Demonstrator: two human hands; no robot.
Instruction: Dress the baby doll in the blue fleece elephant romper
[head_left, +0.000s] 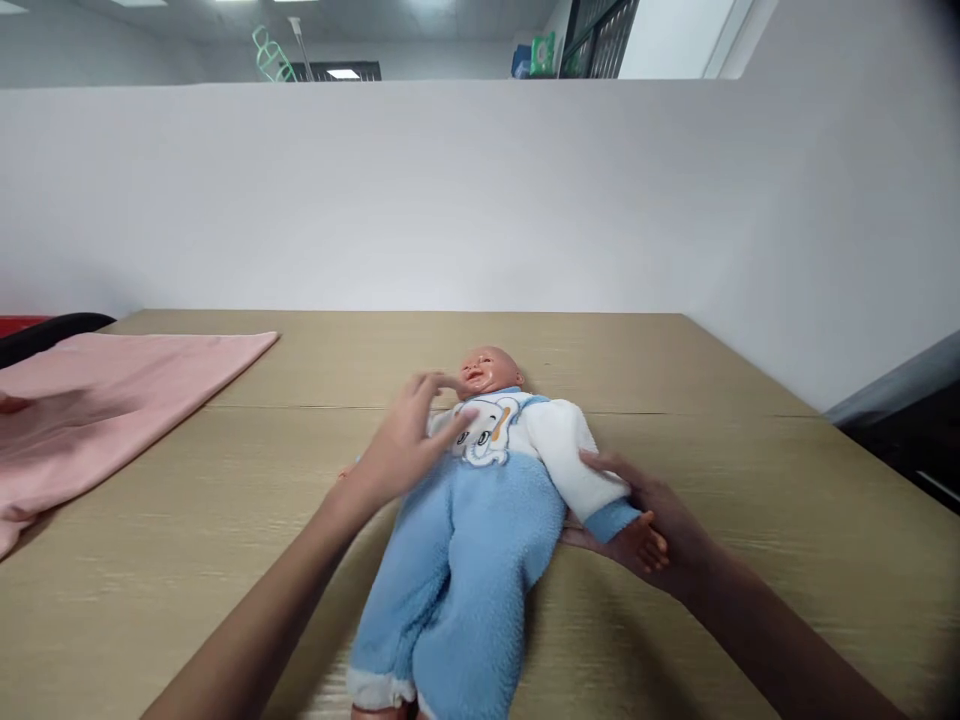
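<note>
A baby doll (480, 470) in a blue fleece suit with white sleeves lies on its back on the wooden table (750, 470), head away from me. My left hand (409, 440) rests on the doll's chest and near shoulder, fingers bent and slightly spread. My right hand (660, 530) cups the doll's arm at the blue cuff, with the doll's small hand lying in my palm and my fingers curled under it.
A folded pink cloth (112, 400) lies at the table's left side. A white partition wall (480, 200) stands behind the table. A dark chair back (45, 330) shows at far left, and a dark surface (907, 420) at the right edge.
</note>
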